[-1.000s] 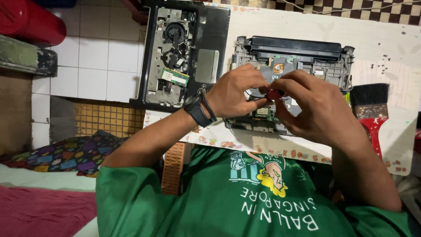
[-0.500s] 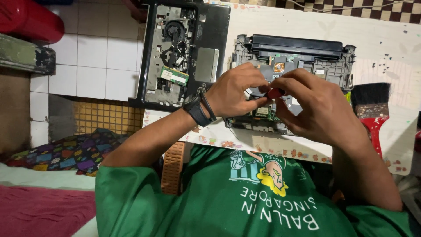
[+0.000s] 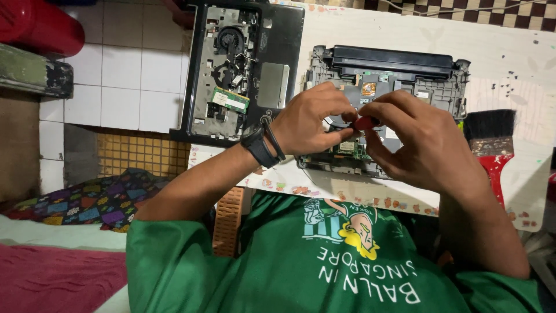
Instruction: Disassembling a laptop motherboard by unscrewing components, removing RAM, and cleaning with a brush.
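Observation:
A stripped grey laptop base [image 3: 428, 87] lies on the white table [image 3: 521, 52], with a black battery bar [image 3: 394, 58] along its far edge and a green circuit board [image 3: 347, 148] showing at its near edge. Both hands meet over its middle. My right hand [image 3: 423, 145] is closed around a small red-handled screwdriver [image 3: 365, 123]. My left hand [image 3: 313, 119], with a black watch on its wrist, pinches the same tool from the other side. The tool's tip is hidden by my fingers.
A second opened black laptop shell [image 3: 243, 64] with fan and memory module overhangs the table's left end. A red-handled paintbrush [image 3: 492, 145] lies to the right of the base. White floor tiles [image 3: 121, 75], a red object [image 3: 35, 23] and a colourful cloth [image 3: 87, 197] are at the left.

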